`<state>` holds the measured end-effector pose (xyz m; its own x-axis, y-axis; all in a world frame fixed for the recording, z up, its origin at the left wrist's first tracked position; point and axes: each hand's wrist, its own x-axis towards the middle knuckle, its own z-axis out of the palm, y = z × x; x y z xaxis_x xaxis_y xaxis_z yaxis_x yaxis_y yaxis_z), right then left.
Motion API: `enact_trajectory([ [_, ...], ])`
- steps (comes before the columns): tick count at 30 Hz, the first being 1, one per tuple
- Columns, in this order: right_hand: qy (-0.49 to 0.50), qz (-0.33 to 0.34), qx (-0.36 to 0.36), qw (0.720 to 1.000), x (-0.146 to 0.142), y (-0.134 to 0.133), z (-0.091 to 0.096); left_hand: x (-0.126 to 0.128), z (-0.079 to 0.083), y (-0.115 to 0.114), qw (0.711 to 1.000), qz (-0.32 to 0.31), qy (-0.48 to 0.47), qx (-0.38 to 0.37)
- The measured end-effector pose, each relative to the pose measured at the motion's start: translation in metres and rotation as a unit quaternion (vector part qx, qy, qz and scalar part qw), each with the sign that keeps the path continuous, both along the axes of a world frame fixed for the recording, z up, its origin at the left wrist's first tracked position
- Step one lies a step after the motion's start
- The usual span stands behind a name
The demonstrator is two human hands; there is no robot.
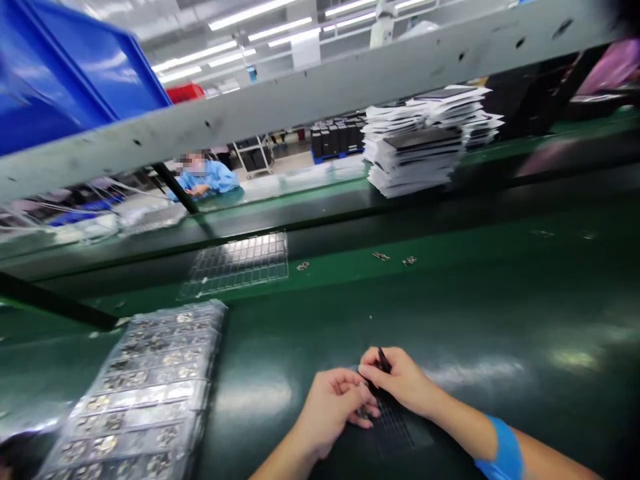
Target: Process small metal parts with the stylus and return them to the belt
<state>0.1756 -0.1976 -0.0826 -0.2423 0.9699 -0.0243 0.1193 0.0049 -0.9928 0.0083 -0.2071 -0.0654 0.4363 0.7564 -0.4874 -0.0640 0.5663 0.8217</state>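
Long white strip lights (200,57) glowing across the factory ceiling, above a grey metal shelf rail (320,100) slanting through the view. A blue plastic bin (75,73) sitting over the rail's left end, a red bin (185,93) showing just past it. Beyond the rail, a pale floor (295,163) stretching away, a wire cart (253,157) and black boxes (335,137) on a blue pallet standing there, a co-worker in a light blue smock (207,180) leaning forward. Below the rail, a dark green workbench (500,267) reflecting the ceiling lights.
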Motion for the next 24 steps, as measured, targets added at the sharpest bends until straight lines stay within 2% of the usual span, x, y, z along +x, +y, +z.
enact_trajectory([
  [6, 0.015, 0.046, -0.006, 0.999, -0.003, -0.003, -0.006, 0.004, -0.007, 0.0, 1.0, 0.016, 0.021, 0.006],
  [10, -0.036, -0.023, 0.027, 0.999, 0.007, 0.003, -0.001, 0.001, -0.005, 0.005, 0.999, 0.025, 0.025, 0.014],
  [15, -0.089, -0.096, 0.109, 0.985, 0.027, 0.003, 0.02, -0.005, 0.001, 0.013, 0.998, 0.042, 0.039, 0.02],
  [17, -0.117, -0.111, 0.106, 0.981, 0.033, -0.004, 0.025, -0.006, 0.002, 0.015, 0.998, 0.044, 0.044, 0.008],
  [20, -0.134, -0.072, 0.048, 0.987, 0.038, -0.021, 0.025, -0.005, 0.001, 0.015, 0.998, 0.035, 0.048, -0.003],
  [24, -0.146, 0.009, 0.027, 0.989, 0.039, -0.038, 0.016, -0.003, 0.001, 0.014, 0.997, 0.025, 0.068, 0.009],
])
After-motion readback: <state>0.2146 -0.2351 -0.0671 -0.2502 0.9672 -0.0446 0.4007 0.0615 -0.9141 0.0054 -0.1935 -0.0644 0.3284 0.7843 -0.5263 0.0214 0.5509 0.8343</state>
